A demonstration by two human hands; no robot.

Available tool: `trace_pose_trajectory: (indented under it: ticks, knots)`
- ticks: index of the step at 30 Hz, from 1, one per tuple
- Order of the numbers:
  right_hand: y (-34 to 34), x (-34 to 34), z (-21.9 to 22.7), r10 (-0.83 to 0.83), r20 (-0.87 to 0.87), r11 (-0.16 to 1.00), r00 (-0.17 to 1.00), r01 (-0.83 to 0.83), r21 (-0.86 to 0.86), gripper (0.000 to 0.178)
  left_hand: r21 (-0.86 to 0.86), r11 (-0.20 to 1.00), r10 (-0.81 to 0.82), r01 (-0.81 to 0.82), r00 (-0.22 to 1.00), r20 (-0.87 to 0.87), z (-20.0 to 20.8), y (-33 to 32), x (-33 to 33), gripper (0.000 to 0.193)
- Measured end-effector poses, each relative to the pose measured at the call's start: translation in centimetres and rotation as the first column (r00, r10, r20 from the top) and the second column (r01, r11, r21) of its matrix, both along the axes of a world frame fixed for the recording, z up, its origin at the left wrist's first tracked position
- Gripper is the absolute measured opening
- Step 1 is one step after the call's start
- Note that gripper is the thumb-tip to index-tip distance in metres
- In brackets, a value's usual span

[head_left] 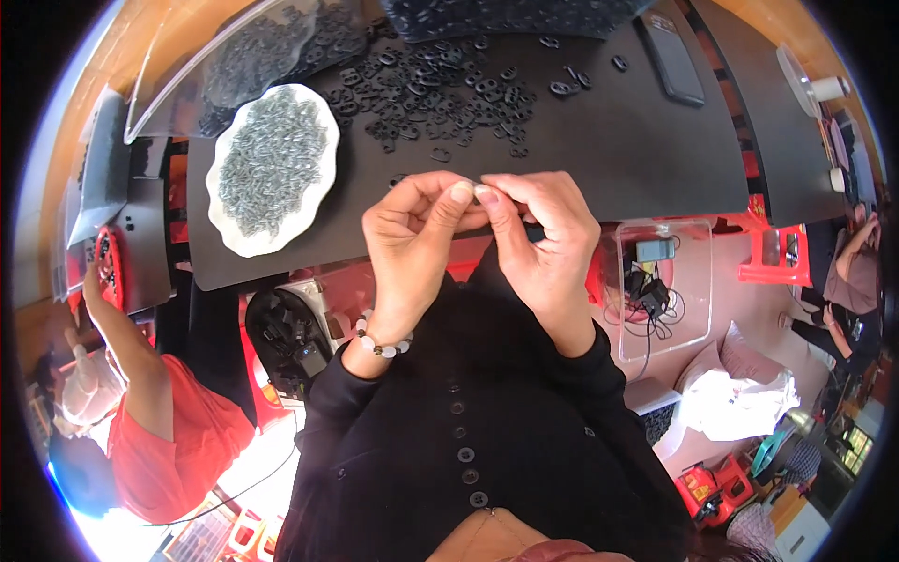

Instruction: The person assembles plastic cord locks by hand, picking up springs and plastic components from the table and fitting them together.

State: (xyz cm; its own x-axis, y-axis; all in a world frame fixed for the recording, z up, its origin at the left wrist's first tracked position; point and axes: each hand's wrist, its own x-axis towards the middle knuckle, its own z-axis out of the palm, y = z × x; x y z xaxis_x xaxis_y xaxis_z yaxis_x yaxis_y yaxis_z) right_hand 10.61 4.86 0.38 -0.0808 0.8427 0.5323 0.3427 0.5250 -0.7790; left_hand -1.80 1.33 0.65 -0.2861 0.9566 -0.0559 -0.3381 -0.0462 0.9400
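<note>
Both my hands meet fingertip to fingertip over the near edge of the dark table [618, 159]. My left hand [417, 234] wears a beaded bracelet [382, 348] and pinches with thumb and forefinger. Opposite it, my right hand [543, 229] makes the same pinch. Whatever sits between the fingertips is too small and covered to name. Beyond the hands lies a loose pile of small black two-holed plastic pieces [449, 103]. To the left, a white scalloped dish [328, 155] is heaped with small silvery metal pieces [272, 164], perhaps springs or pins.
A clear plastic bin [164, 103] stands at the far left, and a black phone [670, 58] lies far right. Below the table's right side is a clear box [702, 309] with cables. A person in a red shirt [187, 431] sits at left; red stools [775, 253] stand right.
</note>
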Motion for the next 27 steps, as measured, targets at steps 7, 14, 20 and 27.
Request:
trace_pose_trajectory:
  ticks: [7, 14, 20, 27]
  knots:
    - [0.3, 0.5, 0.8, 0.128, -0.177, 0.962, 0.976, -0.165, -0.218, 0.016, 0.112, 0.992, 0.063, -0.056, 0.997, -0.054, -0.3, 0.2, 0.3, 0.012]
    - [0.0, 0.7, 1.2, 0.124, -0.2, 0.965, 0.972, -0.165, -0.204, 0.017, 0.119, 0.989, 0.096, -0.089, 0.994, -0.055, 0.1, 0.1, 1.2, 0.011]
    - [-0.5, 0.3, 0.6, 0.109, -0.152, 0.994, 0.982, -0.109, 0.007, 0.021, 0.19, 0.977, 0.096, -0.099, 0.995, 0.028, 0.2, -0.2, 1.4, 0.011]
    - [-0.5, -0.1, 1.0, 0.159, -0.241, 0.979, 0.958, -0.184, -0.086, 0.021, 0.228, 0.964, 0.13, -0.138, 0.99, 0.047, -0.6, -0.4, 1.0, 0.01]
